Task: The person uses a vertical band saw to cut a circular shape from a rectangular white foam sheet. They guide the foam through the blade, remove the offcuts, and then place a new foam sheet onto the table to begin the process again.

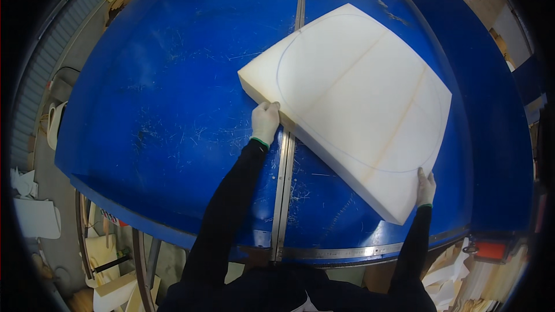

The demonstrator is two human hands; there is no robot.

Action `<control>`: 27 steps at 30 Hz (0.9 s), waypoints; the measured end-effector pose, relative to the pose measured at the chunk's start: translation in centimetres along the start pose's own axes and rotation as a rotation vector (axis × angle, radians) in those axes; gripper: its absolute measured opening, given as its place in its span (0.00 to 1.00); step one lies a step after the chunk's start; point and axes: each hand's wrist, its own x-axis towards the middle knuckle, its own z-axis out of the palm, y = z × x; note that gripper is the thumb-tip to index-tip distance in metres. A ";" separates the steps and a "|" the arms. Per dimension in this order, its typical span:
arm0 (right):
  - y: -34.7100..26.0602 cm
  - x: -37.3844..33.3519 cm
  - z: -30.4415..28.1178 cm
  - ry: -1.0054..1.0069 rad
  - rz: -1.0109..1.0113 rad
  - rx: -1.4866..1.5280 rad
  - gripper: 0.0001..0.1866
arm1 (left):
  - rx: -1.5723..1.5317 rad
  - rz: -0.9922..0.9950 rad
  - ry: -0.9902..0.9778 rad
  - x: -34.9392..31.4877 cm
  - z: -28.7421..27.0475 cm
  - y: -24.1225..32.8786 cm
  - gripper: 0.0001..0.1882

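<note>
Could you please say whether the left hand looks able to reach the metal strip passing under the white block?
Probably yes: the left hand, at the edge of the white block, is beside the metal strip, whose near stretch lies uncovered; it might need to let go first.

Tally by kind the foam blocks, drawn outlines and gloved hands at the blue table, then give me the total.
White foam block: 1
Blue drawn outline: 1
Gloved hands: 2 (left hand, right hand)
Total: 4
</note>
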 end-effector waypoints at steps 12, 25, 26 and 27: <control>-0.9 10.4 -4.0 -0.080 0.059 -0.072 0.29 | 0.028 -0.082 -0.042 -3.5 3.7 1.7 0.18; 0.4 22.9 -8.3 -0.174 0.025 -0.083 0.27 | -0.100 0.020 -0.019 -5.9 8.2 3.0 0.15; 0.3 23.8 -8.0 -0.184 0.033 -0.084 0.27 | -0.128 0.035 -0.019 -5.8 8.4 2.6 0.15; 0.0 24.5 -7.6 -0.158 0.021 -0.138 0.28 | -0.135 0.008 -0.025 -5.8 8.5 2.5 0.15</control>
